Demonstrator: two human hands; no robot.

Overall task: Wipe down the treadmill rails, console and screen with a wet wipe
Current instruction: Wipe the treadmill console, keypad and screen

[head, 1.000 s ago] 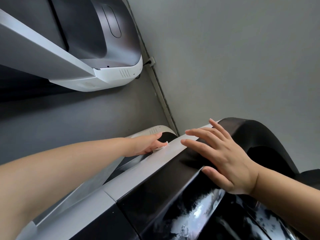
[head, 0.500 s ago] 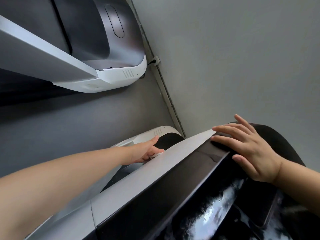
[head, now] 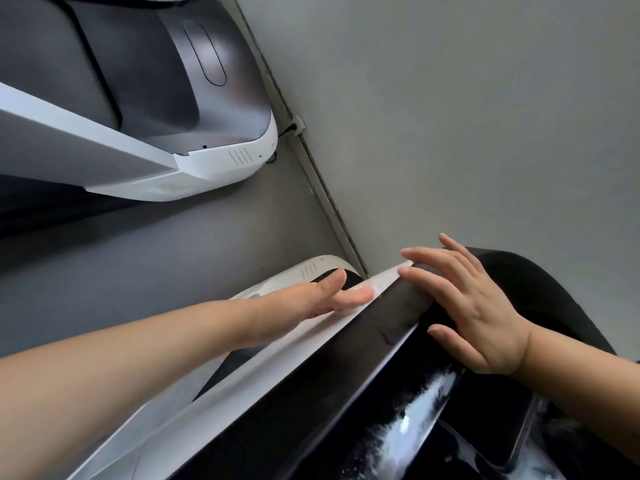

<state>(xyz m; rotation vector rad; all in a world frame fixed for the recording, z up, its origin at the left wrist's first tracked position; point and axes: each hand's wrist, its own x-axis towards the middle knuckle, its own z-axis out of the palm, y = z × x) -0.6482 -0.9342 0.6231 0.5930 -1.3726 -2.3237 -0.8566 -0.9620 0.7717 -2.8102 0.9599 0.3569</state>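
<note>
I look down over the top of the treadmill console [head: 346, 375], which is black with a silver back rail [head: 277, 362]. My left hand [head: 311, 296] reaches behind the console and presses a white wet wipe [head: 348, 309] against the rail with straight fingers; only a sliver of the wipe shows under the fingertips. Spread over the console's black top edge, my right hand [head: 474, 313] rests there holding nothing. The glossy screen [head: 408, 431] lies below it, with streaky reflections.
A neighbouring treadmill's grey and white motor cover [head: 207, 168] stands at the upper left on the grey floor [head: 156, 254]. The grey wall [head: 485, 116] runs close behind the console, with a socket and cable [head: 298, 124] at its base. This treadmill's own white front cover [head: 311, 268] lies below my left hand.
My left hand has slid with the wipe a little further along the silver rail. My right hand has moved back left along the console's top edge, closer to the left hand.
</note>
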